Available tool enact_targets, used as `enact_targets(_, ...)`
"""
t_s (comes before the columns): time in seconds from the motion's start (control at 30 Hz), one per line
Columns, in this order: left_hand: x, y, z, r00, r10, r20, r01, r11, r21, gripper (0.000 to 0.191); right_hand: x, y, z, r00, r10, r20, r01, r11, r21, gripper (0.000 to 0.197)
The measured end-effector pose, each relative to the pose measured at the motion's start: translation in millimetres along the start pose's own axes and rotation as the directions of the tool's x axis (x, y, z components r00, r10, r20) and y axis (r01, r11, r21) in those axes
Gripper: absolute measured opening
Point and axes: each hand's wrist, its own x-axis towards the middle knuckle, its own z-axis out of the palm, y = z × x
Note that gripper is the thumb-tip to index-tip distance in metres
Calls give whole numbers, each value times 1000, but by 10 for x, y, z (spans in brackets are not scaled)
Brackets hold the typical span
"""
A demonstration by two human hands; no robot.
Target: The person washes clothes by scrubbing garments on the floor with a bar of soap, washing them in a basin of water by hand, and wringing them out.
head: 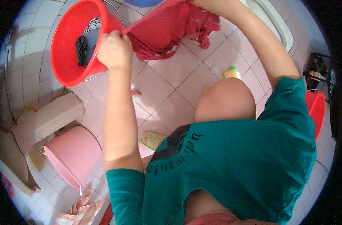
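Note:
A red cloth (165, 33), with darker patches and pale specks, hangs in folds above the tiled floor. My left hand (116, 50) is closed on one end, beside the rim of a red bucket (58, 56). From there the cloth's upper edge runs taut to my right hand (198, 2), which is mostly cut off by the top of the view; its fingers are hidden. Inside the bucket, a black cloth (81, 50) and a black-and-white patterned cloth (93, 25) lie in what looks like water.
A blue basin (142, 2) shows at the top edge, a white basin-like fixture (286, 36) at upper right. Left stand a sink pedestal (52, 115) and a pink tub (75, 154). Another red bucket (317, 109) and a black rack (318, 67) are at right. A yellow-green object (232, 73) lies ahead.

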Motion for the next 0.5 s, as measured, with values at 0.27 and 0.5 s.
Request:
enact_targets(0.27, 484, 308, -546, 953, -150, 262, 280, 109, -954, 28, -122, 250, -254, 997, -10, -79, -27, 893, -448, 26)
enact_targets(0.5, 734, 283, -1132, 948, -226, 226, 269, 186, -945, 23, -10, -27, -512, 869, 490, -63, -467, 857, 218, 19)
